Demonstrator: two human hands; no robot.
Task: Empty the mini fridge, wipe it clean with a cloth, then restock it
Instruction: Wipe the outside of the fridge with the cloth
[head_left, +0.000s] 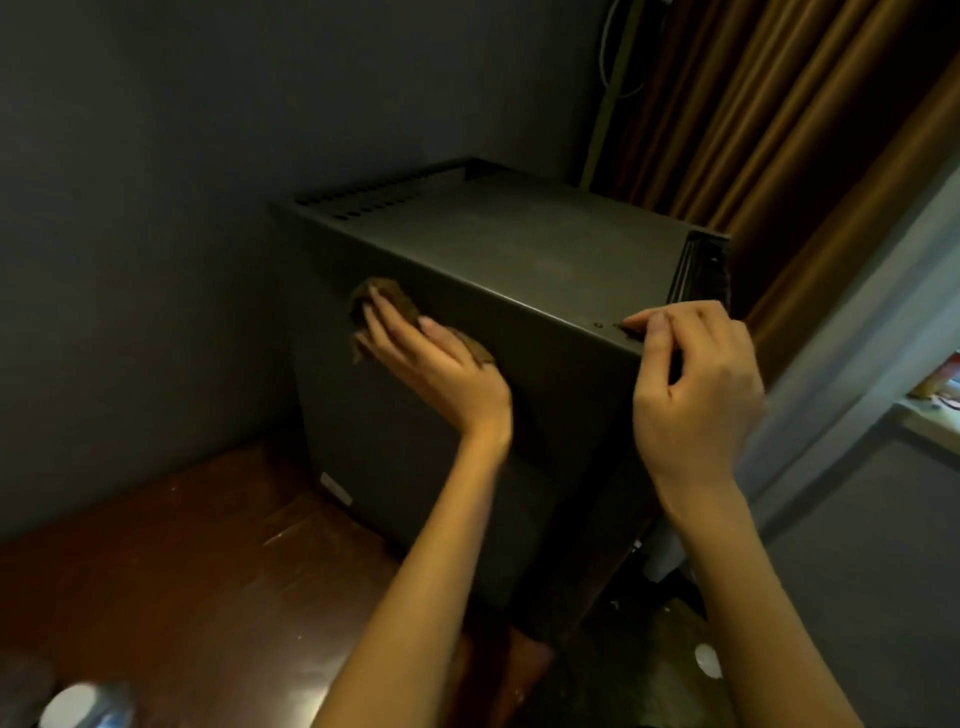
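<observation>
**Grip and position.** I read the left hand (441, 369) as released. Its fingers lie straight and flat, pressing a brown, crumpled cloth (395, 299) against the near side panel of a dark grey, box-shaped metal mini fridge (519, 249). The cloth sits under the fingers and palm, high on that panel and just below the top edge. The right hand (696, 384) is clenched on the mini fridge. Its curled fingers hook over the top edge at the near right corner, with the thumb set against the corner below them.

**Hidden or unclear.**
- The left hand covers most of the cloth; only its margins show past the fingertips on the left and beside the thumb.
- The right-hand face of the mini fridge is turned away from me. Only a dark ribbed strip (698, 270) shows there, and I cannot tell whether the door is ajar or closed.
- The forearms mask the lower near corner.
- A pale, round-topped object (83, 704) at the near left is blurred and cut off by the frame edge.
- A small white round item (707, 660) on the floor at the near right is too blurred to identify.

**Materials and shapes.**
- The panels are smooth and matte.
- A row of narrow vent slots (374, 200) runs along the far top edge.
- A small screw (598, 326) sits just left of the right fingertips.
- A pale rectangular label (336, 488) is fixed low on the side panel.
- The cloth looks coarse.
- The mini fridge stands on glossy reddish-brown wooden floorboards (182, 571), against a matte grey wall (156, 156).
- A pleated brown curtain (753, 104) hangs at the far right.
</observation>
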